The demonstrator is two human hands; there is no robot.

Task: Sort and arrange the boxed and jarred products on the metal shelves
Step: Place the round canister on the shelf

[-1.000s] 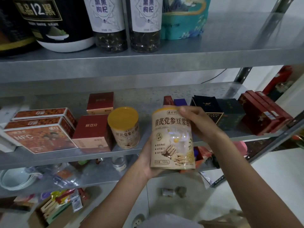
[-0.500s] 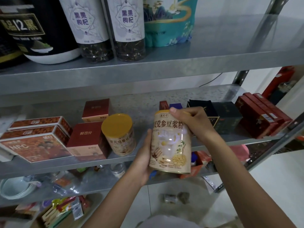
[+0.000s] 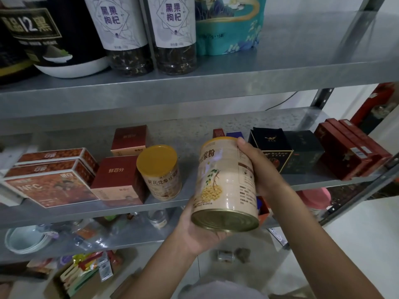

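I hold a beige soy-powder can (image 3: 224,182) with a yellow lid in front of the middle metal shelf (image 3: 216,126). It is tilted, its metal bottom facing me. My left hand (image 3: 198,229) cups its base from below. My right hand (image 3: 259,167) grips its upper right side. A matching can (image 3: 159,173) stands on the shelf just to the left, beside two dark red boxes (image 3: 118,178). Orange-red boxes (image 3: 49,178) are stacked at the far left.
Right of my hands stand black boxes (image 3: 287,152) and a row of red boxes (image 3: 349,147). The top shelf (image 3: 302,61) carries a black tub, two tall jars (image 3: 146,33) and a teal pouch (image 3: 228,24). A lower shelf holds a bowl (image 3: 23,238) and small jars.
The can has been turned and tipped, so its side label and metal bottom now face me. My left hand has slid under its base.
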